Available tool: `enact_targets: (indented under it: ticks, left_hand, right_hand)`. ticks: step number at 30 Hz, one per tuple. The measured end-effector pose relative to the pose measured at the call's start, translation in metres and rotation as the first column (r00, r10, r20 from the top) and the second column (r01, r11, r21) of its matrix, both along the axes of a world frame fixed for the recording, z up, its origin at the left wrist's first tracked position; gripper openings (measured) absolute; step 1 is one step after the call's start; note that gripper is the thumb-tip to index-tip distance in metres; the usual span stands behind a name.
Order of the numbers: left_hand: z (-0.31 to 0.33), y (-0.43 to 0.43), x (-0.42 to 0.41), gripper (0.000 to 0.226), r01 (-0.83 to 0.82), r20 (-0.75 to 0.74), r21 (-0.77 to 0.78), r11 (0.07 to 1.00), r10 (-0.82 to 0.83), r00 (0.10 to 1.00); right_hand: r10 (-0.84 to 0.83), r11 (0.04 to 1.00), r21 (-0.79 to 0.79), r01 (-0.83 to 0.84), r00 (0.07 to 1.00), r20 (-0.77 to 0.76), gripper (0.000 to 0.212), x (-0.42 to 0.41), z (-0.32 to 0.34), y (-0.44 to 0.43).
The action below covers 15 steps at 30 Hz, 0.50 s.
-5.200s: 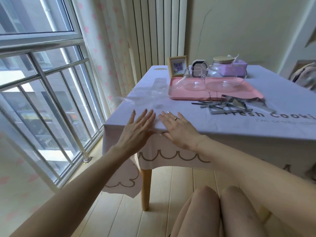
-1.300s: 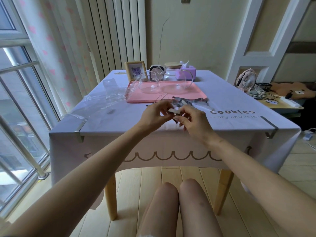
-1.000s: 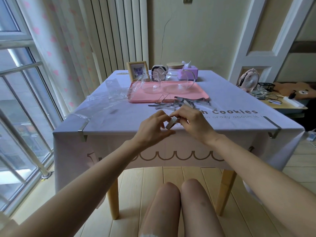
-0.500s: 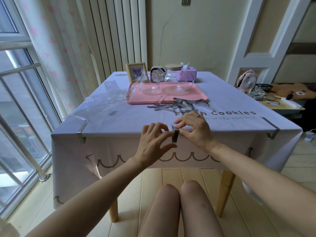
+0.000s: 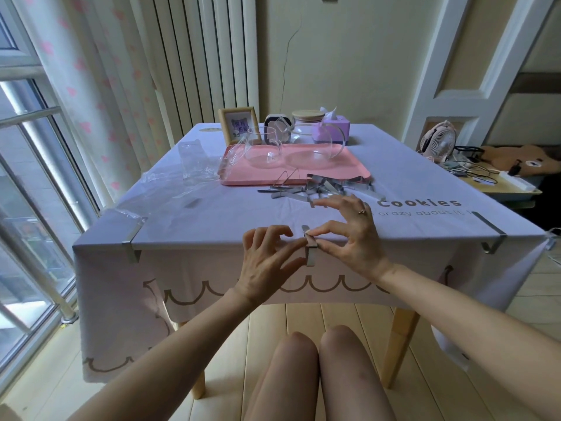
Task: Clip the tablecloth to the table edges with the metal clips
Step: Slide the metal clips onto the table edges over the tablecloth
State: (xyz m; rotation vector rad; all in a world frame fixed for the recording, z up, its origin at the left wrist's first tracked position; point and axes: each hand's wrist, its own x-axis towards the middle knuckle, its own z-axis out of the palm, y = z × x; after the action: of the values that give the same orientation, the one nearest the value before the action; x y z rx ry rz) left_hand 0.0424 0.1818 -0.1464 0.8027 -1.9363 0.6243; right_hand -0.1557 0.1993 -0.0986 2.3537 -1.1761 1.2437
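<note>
A lilac tablecloth (image 5: 230, 220) covers the table and hangs over its near edge. A metal clip (image 5: 310, 250) sits over the middle of that edge. My left hand (image 5: 268, 262) pinches it from the left and my right hand (image 5: 349, 238) pinches it from the right. One clip (image 5: 132, 241) grips the near left corner and another clip (image 5: 490, 235) grips the near right corner. A pile of loose clips (image 5: 318, 188) lies on the cloth in front of the pink tray (image 5: 355, 170).
The tray holds a glass cup (image 5: 262, 147) and a glass teapot (image 5: 315, 141). Behind it stand a photo frame (image 5: 238, 124), a small clock and a tissue box (image 5: 334, 129). Clear plastic wrap (image 5: 185, 174) lies at the left. A side table with a fan (image 5: 438, 144) stands on the right.
Both hands took a clip from the pile and carried it to the middle of the near edge, where it now sits over the cloth. Earlier, my hands were flat near the left corner.
</note>
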Motion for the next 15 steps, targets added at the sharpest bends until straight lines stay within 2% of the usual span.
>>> enact_targets:
  ticks: [6, 15]
  left_hand:
    - [0.002, -0.007, 0.002, 0.035, 0.072, 0.053, -0.086, 0.994, -0.067, 0.996]
    - [0.004, 0.003, -0.005, 0.032, 0.120, -0.013, -0.168, 0.978, -0.124, 0.992]
  right_hand:
    - [0.043, 0.997, -0.063, -0.046, 0.998, -0.050, 0.008, 0.001, 0.000, -0.004]
    - [0.088, 0.994, -0.068, -0.087, 0.996, 0.000, 0.014, -0.001, -0.003, -0.003]
